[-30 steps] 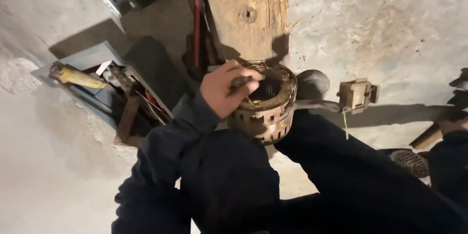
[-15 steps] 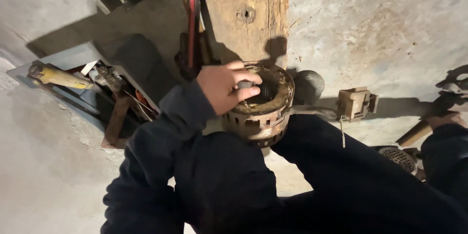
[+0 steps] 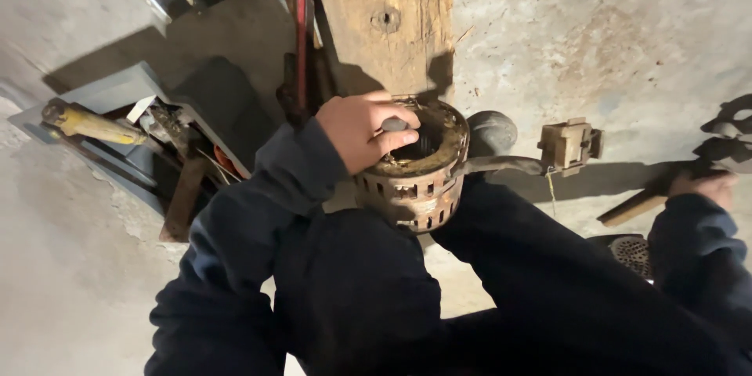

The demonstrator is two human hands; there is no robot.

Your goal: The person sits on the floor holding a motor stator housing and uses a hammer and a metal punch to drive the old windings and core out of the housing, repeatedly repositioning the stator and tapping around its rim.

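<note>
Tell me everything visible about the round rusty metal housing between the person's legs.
The round housing is a short open cylinder of rusty brown metal with rectangular slots cut around its wall. It stands with its open end up, between the person's dark-trousered legs, just in front of a worn wooden beam on the concrete floor. Its inside looks dirty and yellowish. The left hand rests on its rim, fingers holding a small grey knob-like part inside. A dark cable leaves its right side.
</note>
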